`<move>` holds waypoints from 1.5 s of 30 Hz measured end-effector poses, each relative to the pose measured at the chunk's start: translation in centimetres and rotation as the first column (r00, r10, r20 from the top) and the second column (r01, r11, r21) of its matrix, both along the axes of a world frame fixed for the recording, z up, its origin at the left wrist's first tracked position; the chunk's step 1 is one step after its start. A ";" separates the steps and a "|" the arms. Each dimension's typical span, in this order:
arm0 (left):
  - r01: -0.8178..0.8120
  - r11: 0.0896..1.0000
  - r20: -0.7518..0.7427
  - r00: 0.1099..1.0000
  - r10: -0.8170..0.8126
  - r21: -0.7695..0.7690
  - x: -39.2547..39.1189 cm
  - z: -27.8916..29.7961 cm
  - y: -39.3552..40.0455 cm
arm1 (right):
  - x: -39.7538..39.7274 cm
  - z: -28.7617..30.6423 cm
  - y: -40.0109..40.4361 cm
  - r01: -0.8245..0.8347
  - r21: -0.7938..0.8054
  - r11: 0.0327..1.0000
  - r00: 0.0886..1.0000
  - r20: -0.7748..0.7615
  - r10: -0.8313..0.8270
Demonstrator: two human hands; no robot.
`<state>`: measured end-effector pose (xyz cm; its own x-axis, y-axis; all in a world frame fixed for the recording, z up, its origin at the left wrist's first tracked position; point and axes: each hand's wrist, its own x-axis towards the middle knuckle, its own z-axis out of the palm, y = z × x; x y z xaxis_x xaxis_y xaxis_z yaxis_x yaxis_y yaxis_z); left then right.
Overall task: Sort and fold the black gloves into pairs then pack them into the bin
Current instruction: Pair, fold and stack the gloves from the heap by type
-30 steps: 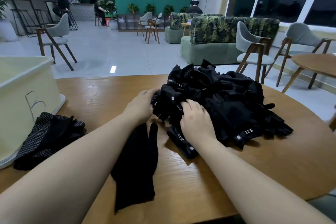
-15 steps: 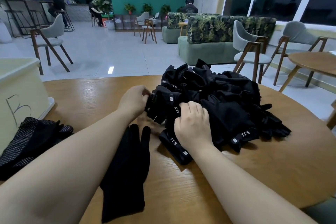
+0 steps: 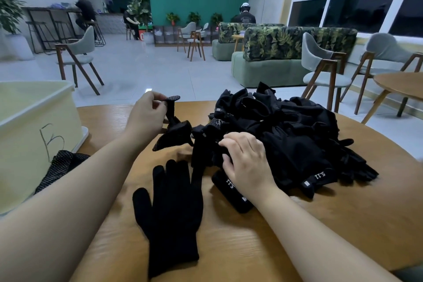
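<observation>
One dotted glove (image 3: pixel 174 130) hangs pinched in my left hand (image 3: pixel 146 117), lifted just left of the glove pile (image 3: pixel 286 139); my right hand (image 3: pixel 247 162) presses flat, fingers spread, on the pile's near edge. Another glove (image 3: pixel 171 213) lies flat before the pile, the bin (image 3: pixel 34 126) far left.

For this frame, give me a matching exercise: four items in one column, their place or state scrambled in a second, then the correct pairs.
Items
1. dotted glove
2. flat glove
3. glove pile
4. bin

States
A. lies spread on the table, fingers pointing away from the person
B. stands at the table's left edge, a letter drawn on its side
C. pinched by the left hand and lifted off the table
D. heaped on the table, the right hand resting on its near side

Pairs: 1-C, 2-A, 3-D, 4-B
</observation>
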<state>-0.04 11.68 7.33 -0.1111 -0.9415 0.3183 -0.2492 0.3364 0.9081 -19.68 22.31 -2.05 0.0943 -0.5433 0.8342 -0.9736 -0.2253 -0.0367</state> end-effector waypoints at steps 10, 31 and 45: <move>0.116 0.991 0.170 0.980 -0.103 -0.066 2.7 0.6 5.1 | 7.1 3.0 1.0 -0.331 0.435 0.837 0.901 0.410 0.143; 0.112 0.992 0.024 0.994 -0.110 -0.065 5.2 -5.6 10.3 | 7.9 7.4 2.1 -0.532 0.258 0.806 0.597 0.790 0.141; 0.061 0.998 0.206 0.977 -0.054 -0.027 6.7 -8.1 9.6 | 3.6 7.7 5.1 -0.181 0.562 0.807 0.880 0.459 -0.123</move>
